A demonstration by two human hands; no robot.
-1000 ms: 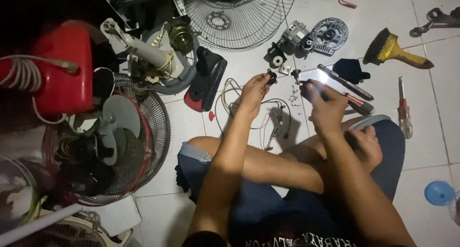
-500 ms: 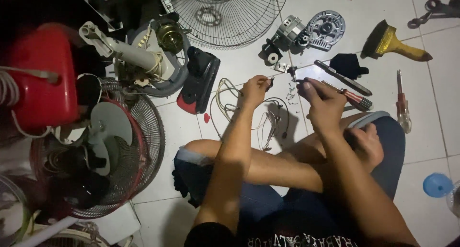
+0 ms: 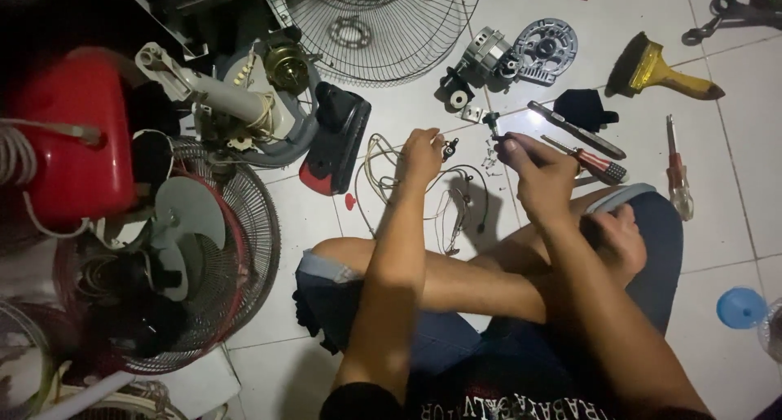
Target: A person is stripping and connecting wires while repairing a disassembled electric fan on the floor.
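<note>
I sit cross-legged on a white tiled floor with both hands raised in front of me. My left hand (image 3: 419, 155) pinches a small black part (image 3: 448, 149) joined to thin wires (image 3: 468, 193) that trail to the floor. My right hand (image 3: 539, 171) is closed on a small dark tool whose black tip (image 3: 491, 124) points toward the left hand, a short gap away. Small screws (image 3: 491, 155) lie on the floor between the hands, in a brightly lit patch.
A screwdriver (image 3: 588, 162) and a grey tool (image 3: 575, 129) lie by the right hand. Farther off lie a fan motor (image 3: 481, 59), round metal cover (image 3: 544, 45), wire grille (image 3: 383, 21), yellow-handled brush (image 3: 661, 71) and red screwdriver (image 3: 676, 167). Dismantled fans (image 3: 195, 257) crowd the left.
The view has drifted a little, and both hands stay close together above the floor. The bright patch beside my right hand has shrunk.
</note>
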